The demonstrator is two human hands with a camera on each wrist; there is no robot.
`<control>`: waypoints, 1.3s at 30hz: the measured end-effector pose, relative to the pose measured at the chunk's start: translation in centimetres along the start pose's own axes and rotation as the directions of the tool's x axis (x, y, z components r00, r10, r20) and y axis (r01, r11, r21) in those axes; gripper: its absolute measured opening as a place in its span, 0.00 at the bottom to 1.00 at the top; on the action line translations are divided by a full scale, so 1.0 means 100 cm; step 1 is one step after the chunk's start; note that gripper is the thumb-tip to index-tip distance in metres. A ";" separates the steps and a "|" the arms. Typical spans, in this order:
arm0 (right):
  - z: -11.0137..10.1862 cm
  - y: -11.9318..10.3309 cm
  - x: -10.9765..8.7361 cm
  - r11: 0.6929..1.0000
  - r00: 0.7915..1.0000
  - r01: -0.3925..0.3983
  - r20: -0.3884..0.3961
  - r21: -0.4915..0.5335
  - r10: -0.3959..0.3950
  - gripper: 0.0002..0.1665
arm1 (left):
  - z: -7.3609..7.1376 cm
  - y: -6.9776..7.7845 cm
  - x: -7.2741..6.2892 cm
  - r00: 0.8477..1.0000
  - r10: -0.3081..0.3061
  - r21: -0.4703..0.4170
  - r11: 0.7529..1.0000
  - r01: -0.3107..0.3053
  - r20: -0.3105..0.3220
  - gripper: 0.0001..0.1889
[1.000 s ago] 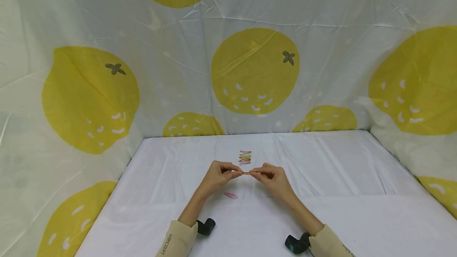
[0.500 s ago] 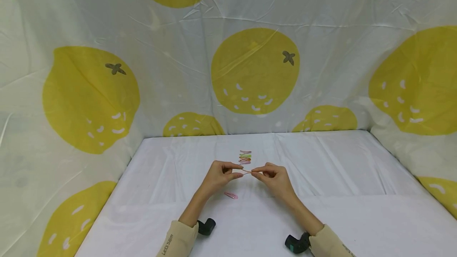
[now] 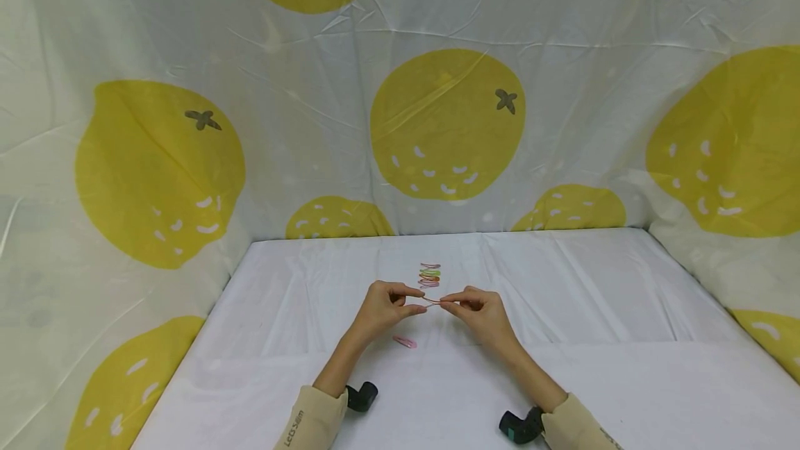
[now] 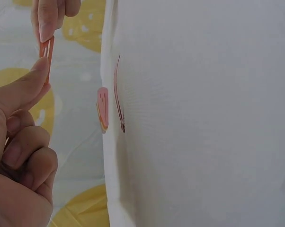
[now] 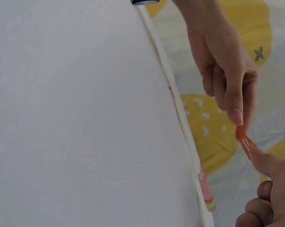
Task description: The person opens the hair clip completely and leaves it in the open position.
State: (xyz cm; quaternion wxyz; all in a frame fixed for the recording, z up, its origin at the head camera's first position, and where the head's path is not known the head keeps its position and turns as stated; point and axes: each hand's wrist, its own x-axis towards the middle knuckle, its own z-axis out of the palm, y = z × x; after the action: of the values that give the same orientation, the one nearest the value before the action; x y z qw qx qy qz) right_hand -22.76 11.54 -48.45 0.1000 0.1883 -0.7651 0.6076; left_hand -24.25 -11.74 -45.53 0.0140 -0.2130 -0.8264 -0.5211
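An orange snap hair clip (image 3: 432,301) is held level between both hands above the white table. My right hand (image 3: 480,310) pinches its right end with thumb and index finger. At the other end, my left hand (image 3: 384,305) has its thumb and index finger a little apart, each tip at one of the clip's two spread prongs. The slotted orange face of the clip shows in the left wrist view (image 4: 48,45) and in the right wrist view (image 5: 247,143). A single pink hair clip (image 3: 405,342) lies on the cloth below my left hand.
Several coloured hair clips (image 3: 429,275) lie in a neat column beyond the hands, pink, green and orange among them. White cloth covers the table (image 3: 300,325). A lemon-print curtain (image 3: 325,123) stands behind and at both sides. Black wrist devices (image 3: 361,397) sit near the sleeves.
One second ago the clip looked flat, with both hands pinching its ends. Since then my left thumb and index finger have parted and the prongs have spread. The clips on the table have not moved.
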 end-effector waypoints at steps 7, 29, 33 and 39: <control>0.000 0.000 -0.001 1.000 1.000 0.017 0.025 0.002 -0.017 0.07 | 0.000 0.000 0.000 1.000 0.011 0.004 1.000 -0.011 -0.014 0.11; 0.011 0.017 0.026 0.952 0.961 -0.274 -0.007 -0.135 0.276 0.02 | 0.007 0.000 0.022 0.989 -0.133 0.234 0.961 0.146 -0.071 0.07; 0.012 0.021 0.038 0.943 0.956 -0.294 -0.038 -0.154 0.292 0.03 | 0.008 -0.003 0.030 0.983 -0.168 0.275 0.944 0.183 -0.078 0.05; 0.015 0.023 0.050 0.939 0.958 -0.287 -0.044 -0.191 0.284 0.04 | 0.006 -0.004 0.039 0.978 -0.195 0.338 0.918 0.209 -0.075 0.06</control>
State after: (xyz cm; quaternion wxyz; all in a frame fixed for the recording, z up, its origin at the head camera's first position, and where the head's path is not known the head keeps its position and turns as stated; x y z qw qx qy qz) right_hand -28.09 9.71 -48.97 0.0349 0.0598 -0.8395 0.5390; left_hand -27.84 -10.07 -45.19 0.0135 -0.1104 -0.9217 -0.3717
